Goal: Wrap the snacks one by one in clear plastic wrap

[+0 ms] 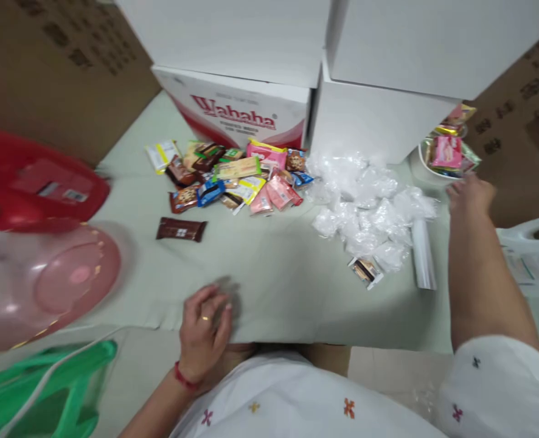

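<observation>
At the far right, my right hand (472, 191) is against the front rim of a white tub (427, 173), fingers bent onto it. The tub is heaped with small wrapped snacks (447, 151). My left hand (207, 328) rests near the table's front edge, palm side turned in, fingers loosely curled and apart, holding nothing. Beyond it lies a dark brown wrapped bar (181, 229). A pile of mixed wrapped snacks (239, 176) sits at the back middle. To its right is a heap of clear crinkled plastic bags (370, 204), with a single small snack packet (365, 271) in front.
White cartons (242, 115) line the table's back. A clear plastic roll or sleeve (423, 254) lies right of the bags. On the left are a red object (36, 182) and a pink transparent basin (69, 274). A green plastic stool-like item (69, 383) stands below, with a white cable (59, 365) across it.
</observation>
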`<state>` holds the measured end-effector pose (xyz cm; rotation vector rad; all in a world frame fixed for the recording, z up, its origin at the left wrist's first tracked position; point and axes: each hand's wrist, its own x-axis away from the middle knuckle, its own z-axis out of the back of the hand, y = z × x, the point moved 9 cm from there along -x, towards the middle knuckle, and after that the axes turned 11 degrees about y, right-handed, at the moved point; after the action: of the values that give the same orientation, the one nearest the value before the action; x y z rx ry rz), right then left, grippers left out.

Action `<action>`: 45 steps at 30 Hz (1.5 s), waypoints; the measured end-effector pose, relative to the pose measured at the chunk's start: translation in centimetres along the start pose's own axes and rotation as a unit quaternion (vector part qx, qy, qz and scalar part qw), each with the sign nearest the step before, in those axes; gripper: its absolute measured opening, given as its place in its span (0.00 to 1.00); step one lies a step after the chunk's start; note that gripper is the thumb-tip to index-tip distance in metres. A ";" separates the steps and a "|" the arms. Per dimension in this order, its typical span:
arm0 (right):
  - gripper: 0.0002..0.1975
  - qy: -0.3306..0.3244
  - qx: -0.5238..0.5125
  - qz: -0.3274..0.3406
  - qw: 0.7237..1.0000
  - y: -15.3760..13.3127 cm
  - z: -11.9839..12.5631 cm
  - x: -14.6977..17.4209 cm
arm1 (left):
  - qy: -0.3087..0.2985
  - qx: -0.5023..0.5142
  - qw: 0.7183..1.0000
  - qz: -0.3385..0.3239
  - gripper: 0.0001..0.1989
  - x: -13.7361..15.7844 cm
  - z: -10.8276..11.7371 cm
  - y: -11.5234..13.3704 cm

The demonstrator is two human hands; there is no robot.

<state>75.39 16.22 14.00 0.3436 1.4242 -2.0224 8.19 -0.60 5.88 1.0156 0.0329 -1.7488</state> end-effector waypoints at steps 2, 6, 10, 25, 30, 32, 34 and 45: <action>0.16 0.013 -0.048 -0.053 0.997 -0.4 3.1 2.9 | 0.061 -0.071 0.995 0.036 0.12 -1.5 2.4 -2.7; 0.06 0.024 -0.232 -0.091 0.968 -2.8 10.3 11.1 | 0.116 -0.208 0.957 0.164 0.28 -5.2 6.9 -8.3; 0.09 -0.008 -0.230 -0.146 0.962 -3.0 15.1 19.8 | 0.091 -0.304 0.920 0.230 0.42 -7.7 9.0 -11.5; 0.13 -0.265 -0.037 0.135 0.954 -14.0 21.1 37.3 | -0.144 0.007 0.975 -0.170 0.10 -2.1 5.7 5.2; 0.22 -0.439 0.037 0.320 0.838 -20.1 18.5 40.1 | -0.204 0.119 0.919 -0.315 0.14 -2.2 1.1 14.2; 0.16 -0.448 0.079 0.341 0.823 -19.6 18.3 39.5 | -0.207 0.139 0.906 -0.343 0.13 -2.6 -0.5 16.1; 0.14 -0.413 0.095 0.345 0.838 -18.7 18.5 38.1 | -0.172 0.157 0.908 -0.348 0.13 -3.6 -1.2 17.2; 0.10 -0.129 0.306 0.197 0.922 -7.7 14.1 13.3 | -0.083 0.085 0.984 -0.129 0.10 -3.3 -2.0 7.6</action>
<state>62.38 0.39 17.89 0.5503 0.4827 -2.0282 15.70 -0.40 9.99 1.0199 -0.0970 -2.0973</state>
